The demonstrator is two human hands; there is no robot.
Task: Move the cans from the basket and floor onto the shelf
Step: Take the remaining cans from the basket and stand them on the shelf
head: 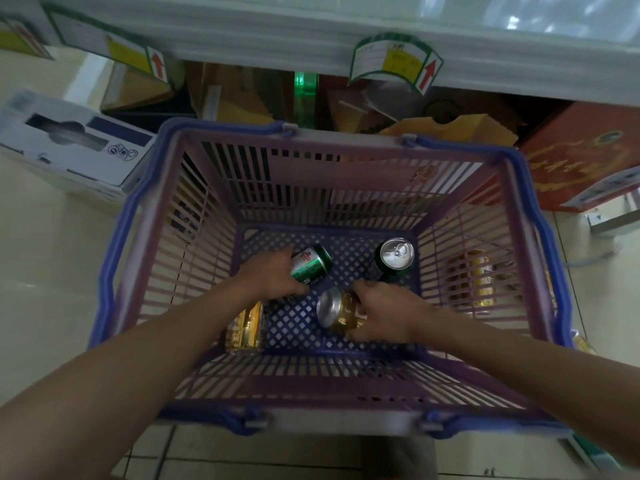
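Inside the purple slatted plastic basket [460,216], the right hand [382,315] is wrapped around a lying gold aluminium can [337,310], and the left hand [273,275] grips a tilted green can [311,265]. Left to move: another gold can [244,329] under the left forearm, an upright dark green can [394,258], and a gold can [472,277] on the floor outside the basket's right wall. The white shelf edge [311,36] lies beyond, so much of the task remains.

Both hands are reaching into the basket [460,216]; the left hand [273,275] is gripping a lying green can [311,264]; the right hand [381,315] is gripping a gold can [341,310]. An upright dark can [394,258] is standing just beyond the right hand; another gold can [246,329] is lying under the left forearm.
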